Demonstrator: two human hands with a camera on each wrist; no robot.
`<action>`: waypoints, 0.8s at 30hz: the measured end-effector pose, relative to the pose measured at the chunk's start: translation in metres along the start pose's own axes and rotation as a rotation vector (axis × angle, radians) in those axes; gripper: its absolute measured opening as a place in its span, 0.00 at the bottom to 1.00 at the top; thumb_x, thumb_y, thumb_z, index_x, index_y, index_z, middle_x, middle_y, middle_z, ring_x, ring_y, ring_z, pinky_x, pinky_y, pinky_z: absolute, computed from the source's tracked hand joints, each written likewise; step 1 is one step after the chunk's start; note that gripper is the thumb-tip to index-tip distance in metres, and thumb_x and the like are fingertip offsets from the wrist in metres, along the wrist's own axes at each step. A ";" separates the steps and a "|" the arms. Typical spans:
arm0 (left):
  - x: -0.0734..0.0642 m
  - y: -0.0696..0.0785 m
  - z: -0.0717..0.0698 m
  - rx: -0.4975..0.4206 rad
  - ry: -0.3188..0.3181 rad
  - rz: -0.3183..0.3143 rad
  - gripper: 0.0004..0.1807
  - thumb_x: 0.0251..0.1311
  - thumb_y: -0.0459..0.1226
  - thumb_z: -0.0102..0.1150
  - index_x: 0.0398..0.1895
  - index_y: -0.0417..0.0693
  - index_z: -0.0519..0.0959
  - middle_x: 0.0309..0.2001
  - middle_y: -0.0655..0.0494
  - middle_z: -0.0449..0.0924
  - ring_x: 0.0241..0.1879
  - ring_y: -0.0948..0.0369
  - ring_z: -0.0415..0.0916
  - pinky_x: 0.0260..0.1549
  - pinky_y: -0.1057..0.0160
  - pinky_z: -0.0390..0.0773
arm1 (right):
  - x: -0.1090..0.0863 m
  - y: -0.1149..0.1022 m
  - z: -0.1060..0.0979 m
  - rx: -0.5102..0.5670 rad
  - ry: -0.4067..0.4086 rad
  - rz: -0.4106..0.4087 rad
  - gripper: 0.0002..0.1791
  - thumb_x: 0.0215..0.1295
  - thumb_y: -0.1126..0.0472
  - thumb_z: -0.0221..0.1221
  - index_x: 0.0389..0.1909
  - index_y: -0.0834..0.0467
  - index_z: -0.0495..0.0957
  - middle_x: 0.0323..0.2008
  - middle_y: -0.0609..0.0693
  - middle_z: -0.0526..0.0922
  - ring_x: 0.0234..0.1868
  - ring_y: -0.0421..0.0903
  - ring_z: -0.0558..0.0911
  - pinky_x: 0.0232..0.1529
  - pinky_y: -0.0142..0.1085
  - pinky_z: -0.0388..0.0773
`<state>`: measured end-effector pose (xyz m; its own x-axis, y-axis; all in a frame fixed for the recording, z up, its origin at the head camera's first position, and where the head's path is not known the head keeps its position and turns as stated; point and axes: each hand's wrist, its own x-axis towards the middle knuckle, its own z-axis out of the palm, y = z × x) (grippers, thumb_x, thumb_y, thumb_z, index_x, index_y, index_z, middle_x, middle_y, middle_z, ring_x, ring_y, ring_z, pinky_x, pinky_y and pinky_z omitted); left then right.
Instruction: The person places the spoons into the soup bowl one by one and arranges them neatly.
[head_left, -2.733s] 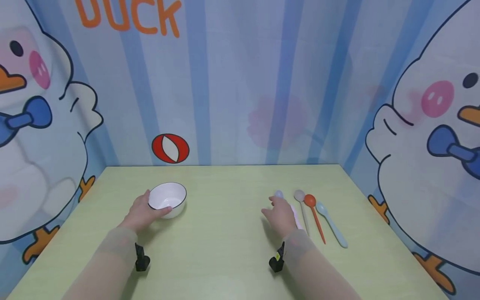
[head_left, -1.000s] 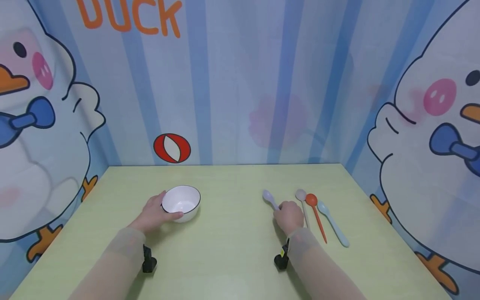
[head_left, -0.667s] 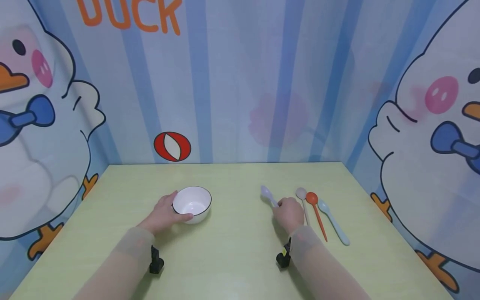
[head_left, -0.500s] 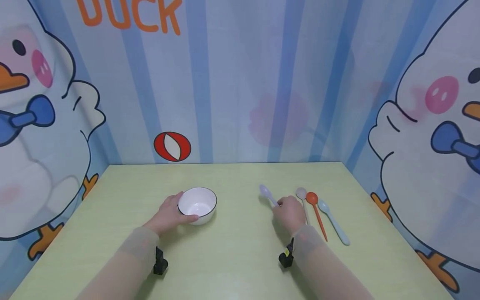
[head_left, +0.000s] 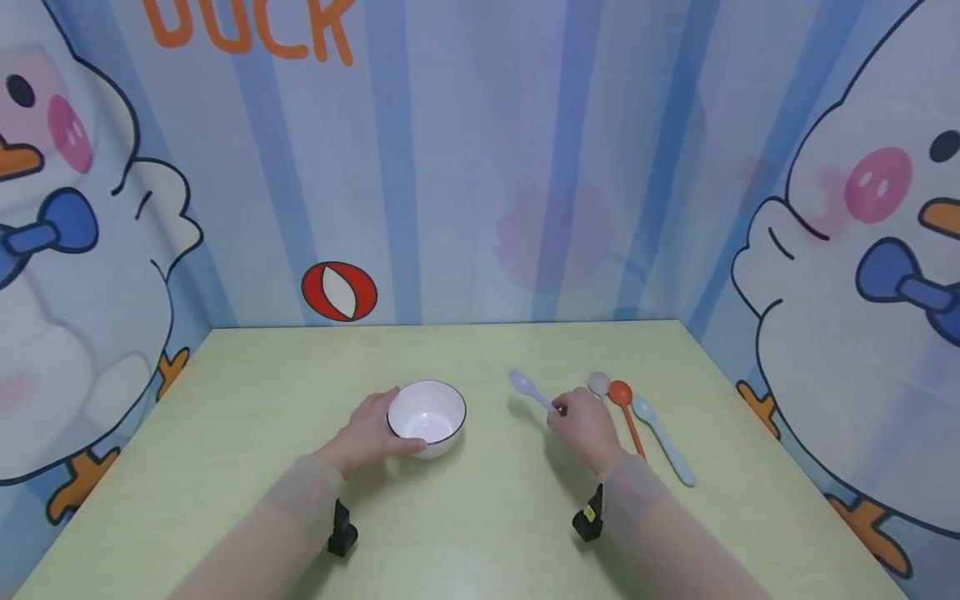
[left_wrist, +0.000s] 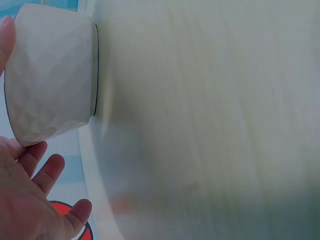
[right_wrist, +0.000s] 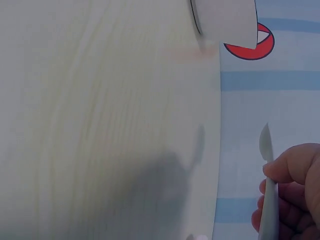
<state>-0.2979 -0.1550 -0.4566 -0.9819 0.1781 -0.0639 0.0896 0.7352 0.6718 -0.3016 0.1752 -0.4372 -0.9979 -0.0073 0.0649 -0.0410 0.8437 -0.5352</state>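
My left hand [head_left: 371, 435] grips a white bowl [head_left: 427, 408] with a dark rim, thumb on the near side and fingers on the far side. In the left wrist view the upright bowl [left_wrist: 52, 75] has its base at or very near the tabletop. Between thumb and fingers, my right hand [head_left: 588, 427] pinches a lavender spoon [head_left: 527, 386] by its handle. The spoon's head points up and left toward the bowl, apart from it. Its shadow lies separate on the table, so it is raised. The handle's lower end is hidden in the head view.
To the right of my right hand lie a greyish spoon [head_left: 599, 383], an orange spoon [head_left: 620, 393] and a light blue spoon [head_left: 663, 439], partly covered by the hand. The pale yellow table [head_left: 480, 517] ends at a blue striped curtain [head_left: 465, 167] with duck prints.
My left hand has moved the bowl rightward toward the table's middle. My right hand has taken hold of the lavender spoon, lifted it and shifted its head left.
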 end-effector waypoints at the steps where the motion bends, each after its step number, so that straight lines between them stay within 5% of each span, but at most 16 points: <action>1: 0.001 0.002 0.002 0.001 -0.003 0.007 0.63 0.39 0.60 0.74 0.75 0.44 0.52 0.70 0.42 0.55 0.66 0.44 0.56 0.59 0.39 0.65 | -0.001 0.000 -0.002 0.001 0.003 -0.007 0.12 0.60 0.62 0.60 0.42 0.62 0.84 0.34 0.51 0.77 0.29 0.47 0.73 0.29 0.36 0.72; 24: -0.020 0.038 0.035 0.030 -0.053 0.127 0.61 0.36 0.58 0.77 0.73 0.45 0.58 0.67 0.43 0.61 0.65 0.45 0.60 0.56 0.35 0.64 | -0.026 -0.005 -0.023 -0.052 0.024 -0.115 0.08 0.57 0.61 0.65 0.37 0.56 0.86 0.29 0.44 0.75 0.28 0.44 0.72 0.29 0.33 0.73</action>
<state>-0.2694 -0.1075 -0.4553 -0.9523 0.3044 -0.0192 0.2182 0.7238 0.6546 -0.2739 0.1830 -0.4171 -0.9852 -0.0929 0.1438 -0.1515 0.8647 -0.4790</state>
